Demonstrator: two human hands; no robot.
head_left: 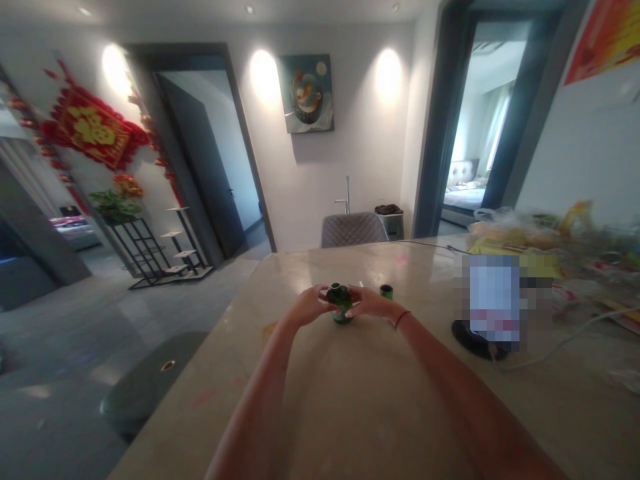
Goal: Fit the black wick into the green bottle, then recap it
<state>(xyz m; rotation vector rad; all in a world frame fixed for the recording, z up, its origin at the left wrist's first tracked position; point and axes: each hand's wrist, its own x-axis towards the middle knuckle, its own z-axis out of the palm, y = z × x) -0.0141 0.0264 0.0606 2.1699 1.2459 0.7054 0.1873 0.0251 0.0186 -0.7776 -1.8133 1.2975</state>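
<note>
A small dark green bottle (343,312) stands upright on the table, its round open mouth facing up. My left hand (311,305) grips it from the left side, fingers curled against it. From the right, my right hand (371,303) closes on the same bottle, with a thin dark band round that wrist. Just behind my right hand stands a green cap (386,291), a short cylinder with a dark open top, apart from the bottle.
The pale stone table (350,400) spreads around both arms. To the right a blurred-out device (495,297) sits on a black round base with a white cable. Plastic bags (530,233) crowd the far right. A grey chair (354,230) stands behind, a green stool (150,373) at left.
</note>
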